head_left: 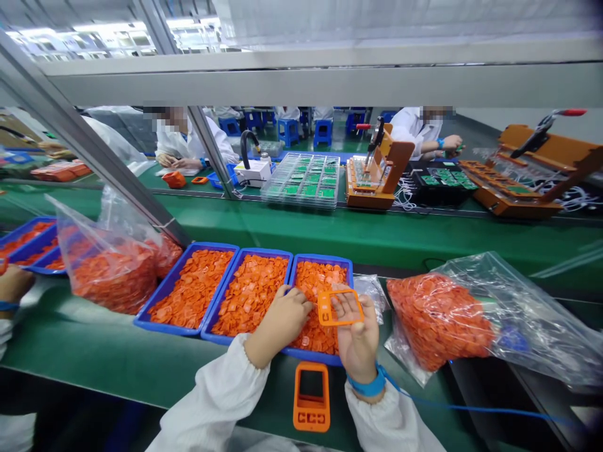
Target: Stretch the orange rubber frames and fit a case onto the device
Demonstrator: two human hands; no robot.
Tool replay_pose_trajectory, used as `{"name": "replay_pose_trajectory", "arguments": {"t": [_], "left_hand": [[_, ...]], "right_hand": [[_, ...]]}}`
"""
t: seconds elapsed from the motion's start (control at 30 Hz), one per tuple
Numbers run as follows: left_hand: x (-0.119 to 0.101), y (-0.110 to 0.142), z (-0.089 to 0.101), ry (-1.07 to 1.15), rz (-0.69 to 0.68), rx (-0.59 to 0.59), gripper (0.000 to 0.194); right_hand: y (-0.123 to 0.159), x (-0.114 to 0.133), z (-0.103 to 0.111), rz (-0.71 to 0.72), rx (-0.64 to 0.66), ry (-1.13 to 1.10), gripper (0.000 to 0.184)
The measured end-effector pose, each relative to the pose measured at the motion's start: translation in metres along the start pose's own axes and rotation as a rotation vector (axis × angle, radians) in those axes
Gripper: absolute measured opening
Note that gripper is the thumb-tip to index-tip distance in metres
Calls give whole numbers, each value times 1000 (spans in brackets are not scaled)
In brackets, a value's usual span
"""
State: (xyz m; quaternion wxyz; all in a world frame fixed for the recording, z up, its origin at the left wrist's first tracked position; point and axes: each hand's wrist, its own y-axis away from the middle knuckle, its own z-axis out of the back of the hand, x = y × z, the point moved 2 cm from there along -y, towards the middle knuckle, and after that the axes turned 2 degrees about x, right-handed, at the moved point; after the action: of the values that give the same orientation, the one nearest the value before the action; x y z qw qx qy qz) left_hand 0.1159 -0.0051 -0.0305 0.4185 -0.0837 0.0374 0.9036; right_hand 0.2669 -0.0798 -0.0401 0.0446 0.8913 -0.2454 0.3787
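Note:
My right hand [360, 336], with a blue wrist strap [366, 383], holds a thin orange plastic frame [325, 309] upright between thumb and fingers, its open window facing me. My left hand [287, 314] is over the right-hand blue tray [346, 258], its fingers curled down at the small orange plastic pieces [320, 273] there. Whatever its fingertips pinch is hidden. Below the trays, a second orange plastic housing [311, 397] with a rectangular window lies flat on the green mat, between my forearms.
Two more blue trays [172, 280] [240, 254] of orange pieces stand to the left. Clear bags of orange pieces [115, 276] [438, 320] sit on both sides. Beyond are orange clamp fixtures [377, 172], a tray of green boards [304, 179] and co-workers. A blue cord [471, 408] runs rightward.

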Motion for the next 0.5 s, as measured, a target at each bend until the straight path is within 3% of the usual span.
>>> {"name": "replay_pose_trajectory", "arguments": {"t": [0.27, 0.5], "left_hand": [[2, -9, -7, -14, -42, 8, 25], [0, -6, -2, 94, -62, -28, 12]], "right_hand": [[1, 2, -3, -34, 27, -48, 53], [2, 0, -4, -38, -1, -98, 51]]}}
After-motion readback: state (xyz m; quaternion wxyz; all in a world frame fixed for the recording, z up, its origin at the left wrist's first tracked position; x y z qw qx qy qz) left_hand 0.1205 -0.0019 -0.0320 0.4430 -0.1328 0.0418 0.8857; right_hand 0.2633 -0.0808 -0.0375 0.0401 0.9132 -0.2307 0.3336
